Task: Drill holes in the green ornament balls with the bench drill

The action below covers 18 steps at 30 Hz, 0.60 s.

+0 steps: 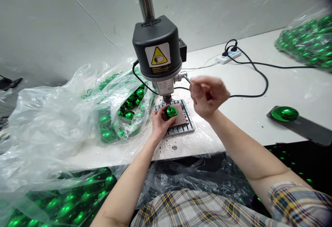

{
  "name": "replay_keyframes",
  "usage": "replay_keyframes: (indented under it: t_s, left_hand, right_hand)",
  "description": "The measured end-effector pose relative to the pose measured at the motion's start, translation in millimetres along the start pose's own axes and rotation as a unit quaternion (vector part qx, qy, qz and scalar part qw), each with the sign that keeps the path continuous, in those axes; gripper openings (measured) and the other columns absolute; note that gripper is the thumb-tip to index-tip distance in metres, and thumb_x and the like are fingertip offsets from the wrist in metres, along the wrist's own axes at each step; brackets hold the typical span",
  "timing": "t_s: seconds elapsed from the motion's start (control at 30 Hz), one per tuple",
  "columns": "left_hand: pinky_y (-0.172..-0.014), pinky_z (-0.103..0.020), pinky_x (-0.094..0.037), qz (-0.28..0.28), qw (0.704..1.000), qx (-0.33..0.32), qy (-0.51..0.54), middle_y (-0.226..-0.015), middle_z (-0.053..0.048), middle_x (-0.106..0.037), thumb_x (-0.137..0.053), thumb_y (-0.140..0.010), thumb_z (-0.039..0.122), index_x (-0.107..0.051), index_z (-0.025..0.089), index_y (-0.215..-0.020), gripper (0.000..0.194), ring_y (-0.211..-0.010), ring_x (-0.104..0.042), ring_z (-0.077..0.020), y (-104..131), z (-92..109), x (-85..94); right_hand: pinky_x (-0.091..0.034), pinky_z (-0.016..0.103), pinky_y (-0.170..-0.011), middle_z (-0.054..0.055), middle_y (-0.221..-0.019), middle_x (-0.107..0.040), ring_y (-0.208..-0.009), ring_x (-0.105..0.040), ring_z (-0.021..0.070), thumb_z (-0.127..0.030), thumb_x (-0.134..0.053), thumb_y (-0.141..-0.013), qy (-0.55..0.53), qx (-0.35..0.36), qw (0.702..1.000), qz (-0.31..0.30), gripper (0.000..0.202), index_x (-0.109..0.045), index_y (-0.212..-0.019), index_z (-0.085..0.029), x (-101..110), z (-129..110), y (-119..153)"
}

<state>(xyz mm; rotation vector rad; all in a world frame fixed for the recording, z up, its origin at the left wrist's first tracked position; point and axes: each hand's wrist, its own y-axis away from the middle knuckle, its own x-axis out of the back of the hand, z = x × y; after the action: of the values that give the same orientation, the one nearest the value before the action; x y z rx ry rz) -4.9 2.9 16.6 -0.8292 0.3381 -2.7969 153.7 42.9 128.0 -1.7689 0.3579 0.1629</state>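
Note:
My left hand (161, 122) curls its thumb and fingers around a shiny green ball (171, 111). The ball rests on a brownish pad (180, 119) lying on the slotted metal base (191, 126) of a small drill press (157, 47). Right above the ball is the drill chuck (167, 99), its tip close to or touching the ball's top. My right hand (208, 95), slightly blurred, is closed around the end of the feed lever (186, 79) at the machine's right side. The knob of the lever is mostly hidden by the fingers.
Clear plastic bags of green balls (129, 114) lie left of the press, and another bag (308, 43) sits at the back right. A green ball (284, 113) rests on a phone (311, 128). Behind, a power strip (228, 57) has black cables. Dark shavings litter the base.

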Motion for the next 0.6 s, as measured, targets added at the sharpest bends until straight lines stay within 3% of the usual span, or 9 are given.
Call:
replay_keyframes:
  t_s: [0.03,0.13,0.23,0.3,0.37,0.4,0.47,0.53,0.6]
  left_hand:
    - [-0.089,-0.038,-0.048,-0.001,1.000,0.001,-0.001,-0.091,-0.005,-0.063,-0.089,-0.063,0.033,-0.069,0.022,-0.116,0.057,-0.096,-0.059,-0.0248,-1,1,-0.1]
    - [-0.091,-0.041,-0.049,0.018,0.999,-0.021,-0.021,-0.096,-0.008,-0.065,-0.085,-0.069,0.034,-0.067,0.020,-0.113,0.050,-0.100,-0.060,-0.0264,8,8,2.8]
    - [-0.093,-0.045,-0.051,0.037,0.992,-0.113,-0.051,-0.106,-0.012,-0.066,-0.079,-0.074,0.036,-0.063,0.019,-0.114,0.046,-0.105,-0.062,-0.0281,49,15,11.7]
    - [-0.092,-0.045,-0.054,-0.041,0.979,-0.191,-0.051,-0.112,-0.015,-0.067,-0.077,-0.077,0.038,-0.062,0.020,-0.117,0.047,-0.107,-0.065,-0.0289,91,12,18.9]
    - [-0.092,-0.044,-0.056,-0.193,0.952,-0.231,-0.056,-0.119,-0.017,-0.066,-0.072,-0.081,0.042,-0.062,0.022,-0.122,0.047,-0.109,-0.066,-0.0303,136,3,24.2]
    - [-0.093,-0.045,-0.056,-0.270,0.934,-0.221,-0.071,-0.124,-0.018,-0.065,-0.068,-0.084,0.042,-0.062,0.023,-0.125,0.046,-0.112,-0.066,-0.0315,155,-3,25.2]
    - [-0.098,-0.047,-0.055,-0.391,0.903,-0.138,-0.115,-0.138,-0.018,-0.058,-0.058,-0.091,0.040,-0.057,0.026,-0.135,0.047,-0.118,-0.064,-0.0333,183,-16,23.1]
    - [-0.101,-0.047,-0.052,-0.429,0.888,0.008,-0.167,-0.150,-0.018,-0.048,-0.049,-0.095,0.034,-0.046,0.027,-0.146,0.052,-0.123,-0.062,-0.0339,195,-23,17.0]
    - [-0.102,-0.046,-0.051,-0.411,0.873,0.147,-0.217,-0.154,-0.023,-0.041,-0.045,-0.097,0.032,-0.037,0.021,-0.153,0.058,-0.123,-0.062,-0.0351,195,-19,12.0]
  right_hand:
    - [-0.020,0.029,-0.031,-0.007,-0.057,-0.061,-0.029,-0.027,0.0079,-0.037,-0.064,-0.090,0.002,-0.027,1.000,0.004,0.011,-0.070,-0.099,-0.038,-4,-1,-10]
    - [-0.026,0.027,-0.033,0.000,-0.093,-0.071,-0.039,-0.041,0.0065,-0.041,-0.061,-0.093,0.009,-0.108,0.994,-0.006,0.014,-0.067,-0.099,-0.029,-19,-4,-46]
    - [-0.033,0.026,-0.038,-0.001,-0.077,-0.064,-0.047,-0.049,0.0100,-0.039,-0.066,-0.091,-0.020,-0.253,0.965,-0.065,0.013,-0.064,-0.096,-0.027,-28,-3,-74]
    - [-0.034,0.027,-0.039,-0.001,-0.076,-0.063,-0.051,-0.053,0.0113,-0.033,-0.066,-0.090,-0.049,-0.283,0.955,-0.070,0.007,-0.063,-0.093,-0.026,-30,-3,-81]
    - [-0.035,0.027,-0.040,0.000,-0.087,-0.067,-0.054,-0.055,0.0107,-0.026,-0.064,-0.090,-0.068,-0.267,0.959,-0.062,0.001,-0.063,-0.089,-0.025,-30,-2,-81]
    - [-0.036,0.027,-0.041,0.000,-0.094,-0.068,-0.055,-0.056,0.0104,-0.024,-0.064,-0.089,-0.072,-0.259,0.961,-0.061,0.002,-0.063,-0.088,-0.025,-30,-2,-80]
    - [-0.038,0.028,-0.042,-0.001,-0.099,-0.069,-0.057,-0.057,0.0106,-0.025,-0.062,-0.090,-0.065,-0.254,0.963,-0.064,0.002,-0.063,-0.088,-0.025,-29,-2,-77]
    - [-0.040,0.029,-0.043,-0.001,-0.094,-0.069,-0.058,-0.057,0.0120,-0.028,-0.064,-0.090,-0.047,-0.257,0.963,-0.066,0.002,-0.063,-0.089,-0.027,-29,-1,-76]
    - [-0.039,0.030,-0.043,-0.001,-0.086,-0.068,-0.055,-0.054,0.0130,-0.031,-0.067,-0.088,-0.049,-0.255,0.964,-0.059,0.004,-0.064,-0.087,-0.029,-30,0,-76]
